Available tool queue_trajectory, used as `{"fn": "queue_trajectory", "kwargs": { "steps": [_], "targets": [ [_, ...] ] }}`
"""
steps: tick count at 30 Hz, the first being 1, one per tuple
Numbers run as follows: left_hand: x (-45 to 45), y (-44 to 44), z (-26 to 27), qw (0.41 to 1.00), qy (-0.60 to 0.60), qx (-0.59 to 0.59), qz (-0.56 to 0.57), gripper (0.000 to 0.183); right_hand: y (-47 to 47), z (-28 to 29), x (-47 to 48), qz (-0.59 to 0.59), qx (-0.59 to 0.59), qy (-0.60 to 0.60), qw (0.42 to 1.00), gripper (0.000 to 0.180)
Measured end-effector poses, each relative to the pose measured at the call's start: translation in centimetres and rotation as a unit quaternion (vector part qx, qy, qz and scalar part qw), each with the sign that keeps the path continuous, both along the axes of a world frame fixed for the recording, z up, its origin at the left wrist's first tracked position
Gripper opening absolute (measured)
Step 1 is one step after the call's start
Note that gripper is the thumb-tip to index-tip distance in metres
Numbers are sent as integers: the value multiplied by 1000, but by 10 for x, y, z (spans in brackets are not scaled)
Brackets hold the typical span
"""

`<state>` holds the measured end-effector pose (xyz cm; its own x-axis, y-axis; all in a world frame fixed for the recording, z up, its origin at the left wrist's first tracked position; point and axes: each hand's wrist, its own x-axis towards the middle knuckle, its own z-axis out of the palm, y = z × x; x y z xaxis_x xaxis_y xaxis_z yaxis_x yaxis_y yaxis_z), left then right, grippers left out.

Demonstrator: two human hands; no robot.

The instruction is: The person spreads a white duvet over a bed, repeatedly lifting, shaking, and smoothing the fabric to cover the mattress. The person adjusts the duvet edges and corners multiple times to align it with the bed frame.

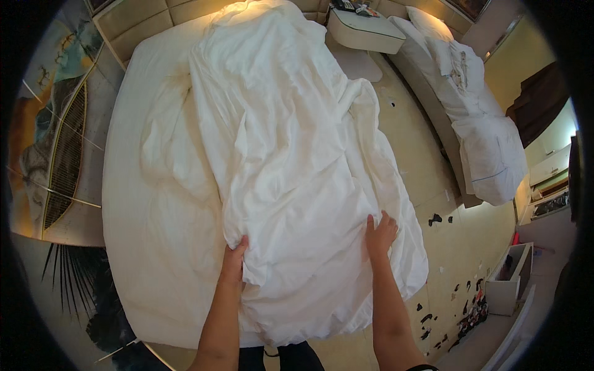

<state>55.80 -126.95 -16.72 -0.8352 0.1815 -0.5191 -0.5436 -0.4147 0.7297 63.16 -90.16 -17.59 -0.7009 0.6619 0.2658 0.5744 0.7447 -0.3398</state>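
A rumpled white duvet [297,185] lies along the bed, reaching from the headboard to the near edge. My left hand [235,259] grips its left side near the foot, thumb on top of the fabric. On the right, my right hand [381,234] rests on the duvet beside a long loose fold [399,222], with thumb and fingers apart. To the left of the duvet, a white fitted sheet [158,259] covers the mattress, and a flatter, creased white layer [174,143] lies on it.
A nightstand [366,32] with a telephone [343,5] stands by the padded headboard [139,28]. Further right, another bed [445,116] carries piled white bedding [492,153]. Dark scraps [435,219] dot the tiled floor near an open white cabinet [503,294]. A decorated wall panel [60,139] borders the left.
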Motion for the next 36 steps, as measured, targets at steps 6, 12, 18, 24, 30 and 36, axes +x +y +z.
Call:
{"fn": "queue_trajectory", "kwargs": {
  "steps": [6, 12, 18, 24, 30, 36],
  "targets": [
    [25, 65, 69, 970, 74, -83, -218, 48, -125, 100, -77, 130, -591, 48, 795, 65],
    [47, 82, 96, 890, 178, -189, -374, 69, -154, 141, -145, 305, -413, -93, 853, 72],
    [53, 74, 84, 966, 185, -82, -160, 67, -159, 188, -189, 183, -101, 37, 977, 18],
    [91, 36, 9, 989, -33, -129, -62, 50, -284, 130, -205, 381, -189, 150, 893, 38],
    [117, -7, -42, 872, 155, -458, -72, 38, -341, 34, -192, 369, -137, -306, 867, 61],
    [111, -25, -9, 983, -128, 50, 120, 18, -341, -1, -171, 327, -10, -156, 932, 40]
  ]
}}
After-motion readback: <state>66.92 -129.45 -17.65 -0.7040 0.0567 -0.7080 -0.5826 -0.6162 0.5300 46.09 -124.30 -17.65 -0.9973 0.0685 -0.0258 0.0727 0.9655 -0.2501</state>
